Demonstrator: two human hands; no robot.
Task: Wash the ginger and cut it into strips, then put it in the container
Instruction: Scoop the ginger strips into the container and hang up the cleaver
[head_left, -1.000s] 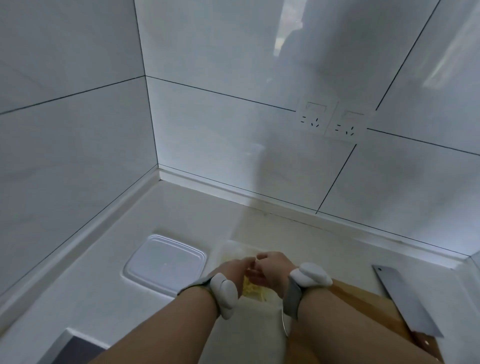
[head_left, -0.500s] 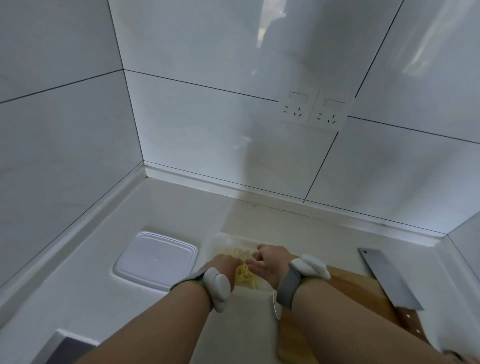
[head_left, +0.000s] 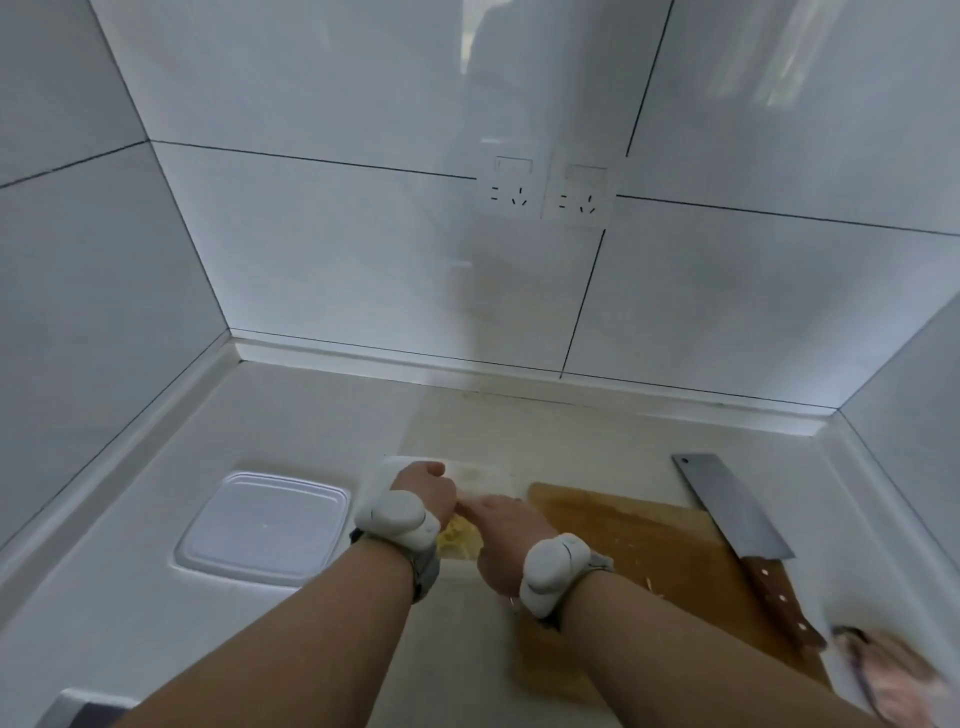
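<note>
Where both hands meet, pale yellow ginger strips (head_left: 460, 538) piled in clear container (head_left: 480, 475), left hand (head_left: 423, 491) fingers clenched, right hand (head_left: 501, 535) fingers' state can't tell

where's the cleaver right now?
In the head view, the steel cleaver with a riveted wooden handle lies flat on the right, along the right edge of the wooden cutting board, blade pointing toward the tiled back wall, untouched by either hand.

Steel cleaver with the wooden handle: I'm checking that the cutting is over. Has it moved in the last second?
No. The steel cleaver lies along the wooden cutting board's right edge, as before.
</note>
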